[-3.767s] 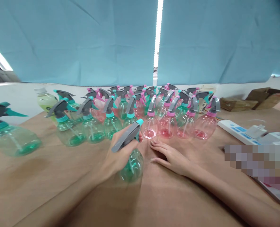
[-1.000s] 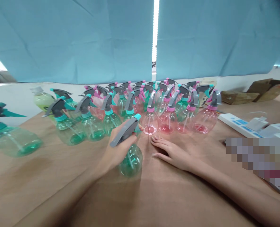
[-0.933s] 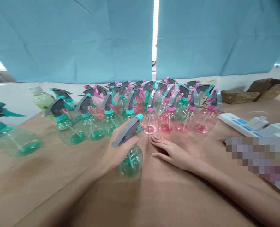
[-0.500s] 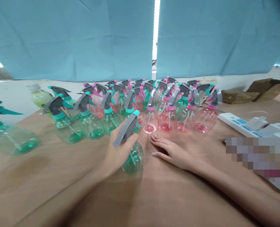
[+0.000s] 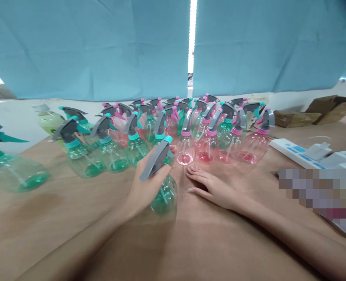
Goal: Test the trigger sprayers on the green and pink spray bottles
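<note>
My left hand (image 5: 149, 179) is closed around the neck of a green spray bottle (image 5: 164, 197), below its grey and teal spray head. The bottle tilts slightly; whether its base touches the table I cannot tell. My right hand (image 5: 209, 185) lies on the brown table (image 5: 208, 246), palm down with fingers stretched out and nothing in it. Just beyond its fingertips stands a clear pink spray bottle (image 5: 185, 150). Several green bottles, among them a nearer one (image 5: 112, 156), stand in a row past my left hand.
More green and pink spray bottles crowd the back. One green bottle (image 5: 17, 171) stands apart at far left, near a bottle of yellow-green liquid (image 5: 51, 123). On the right are a white power strip (image 5: 292, 152) with plugs, a blurred-out flat object (image 5: 322, 195) and cardboard boxes (image 5: 333, 109).
</note>
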Tool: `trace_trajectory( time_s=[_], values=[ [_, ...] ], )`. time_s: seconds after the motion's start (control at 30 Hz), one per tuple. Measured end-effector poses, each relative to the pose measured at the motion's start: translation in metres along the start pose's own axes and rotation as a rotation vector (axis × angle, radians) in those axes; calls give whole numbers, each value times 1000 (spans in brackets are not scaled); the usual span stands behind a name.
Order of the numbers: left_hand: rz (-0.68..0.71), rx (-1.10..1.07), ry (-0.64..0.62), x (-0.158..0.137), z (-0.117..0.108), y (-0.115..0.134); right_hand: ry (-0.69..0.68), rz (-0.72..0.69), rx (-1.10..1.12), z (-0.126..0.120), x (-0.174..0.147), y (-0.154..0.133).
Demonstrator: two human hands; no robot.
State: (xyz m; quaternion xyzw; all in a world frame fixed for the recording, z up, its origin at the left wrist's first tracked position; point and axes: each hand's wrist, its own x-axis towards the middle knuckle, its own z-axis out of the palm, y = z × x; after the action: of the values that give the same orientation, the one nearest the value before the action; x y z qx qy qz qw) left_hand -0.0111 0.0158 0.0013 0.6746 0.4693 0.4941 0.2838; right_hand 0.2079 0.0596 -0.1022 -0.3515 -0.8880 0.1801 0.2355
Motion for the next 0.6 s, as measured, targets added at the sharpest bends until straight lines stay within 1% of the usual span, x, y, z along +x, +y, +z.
trace_trajectory(
  time_s=[0.47,0.6],
  values=[
    [-17,16,-15,0,-1,4,20,2,25,1,-1,2],
    [-25,20,-38,-1,-3,3,23,-2,29,1,-1,2]
  ],
)
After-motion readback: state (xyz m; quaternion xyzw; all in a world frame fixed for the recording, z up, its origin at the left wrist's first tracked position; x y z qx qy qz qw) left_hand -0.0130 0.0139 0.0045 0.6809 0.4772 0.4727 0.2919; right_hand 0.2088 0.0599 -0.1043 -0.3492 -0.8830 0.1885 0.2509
